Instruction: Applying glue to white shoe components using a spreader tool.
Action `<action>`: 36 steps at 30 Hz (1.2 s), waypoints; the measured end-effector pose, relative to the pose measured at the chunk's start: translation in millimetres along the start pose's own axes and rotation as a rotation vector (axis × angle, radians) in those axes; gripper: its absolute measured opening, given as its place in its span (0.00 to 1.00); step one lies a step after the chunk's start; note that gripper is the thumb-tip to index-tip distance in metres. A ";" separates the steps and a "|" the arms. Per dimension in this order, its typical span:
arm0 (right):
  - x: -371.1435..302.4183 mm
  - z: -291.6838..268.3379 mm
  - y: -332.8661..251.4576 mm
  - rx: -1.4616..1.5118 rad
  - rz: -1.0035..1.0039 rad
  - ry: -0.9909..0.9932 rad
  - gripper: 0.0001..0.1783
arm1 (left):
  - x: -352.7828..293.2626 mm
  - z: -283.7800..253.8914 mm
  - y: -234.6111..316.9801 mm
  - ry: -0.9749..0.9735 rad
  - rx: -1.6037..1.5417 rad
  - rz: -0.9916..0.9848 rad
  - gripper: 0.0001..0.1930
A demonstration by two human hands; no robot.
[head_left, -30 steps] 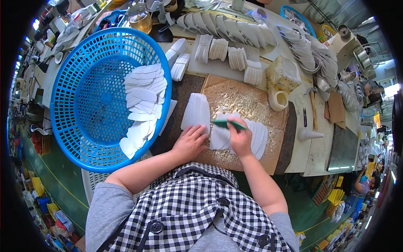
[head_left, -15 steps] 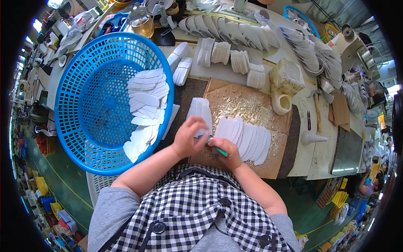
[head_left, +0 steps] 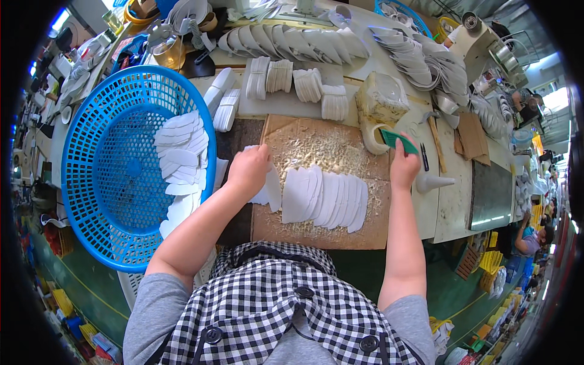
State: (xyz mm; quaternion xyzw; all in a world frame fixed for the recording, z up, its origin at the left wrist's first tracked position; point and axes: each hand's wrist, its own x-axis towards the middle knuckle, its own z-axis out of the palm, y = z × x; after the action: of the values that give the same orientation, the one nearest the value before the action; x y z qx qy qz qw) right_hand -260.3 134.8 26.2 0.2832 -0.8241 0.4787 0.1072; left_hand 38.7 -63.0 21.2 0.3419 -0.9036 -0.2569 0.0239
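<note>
Worktable clutter blurs at rim; left hand (head_left: 248,172) hides white pieces (head_left: 267,190)

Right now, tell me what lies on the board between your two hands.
In the head view, a fanned row of white flat pieces lies on the brown board, between the left hand and the right hand, which holds a green scraper.
</note>
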 end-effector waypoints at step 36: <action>-151.8 61.1 -97.9 0.471 0.019 -0.647 0.08 | -118.8 57.1 -20.9 0.050 0.168 0.286 0.30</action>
State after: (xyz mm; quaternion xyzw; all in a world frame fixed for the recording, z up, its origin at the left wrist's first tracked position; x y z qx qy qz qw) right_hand -74.8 100.7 -2.2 0.4283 -0.6858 0.5416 -0.2301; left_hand 129.7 24.2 -22.6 0.2170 -0.9605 -0.1659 0.0540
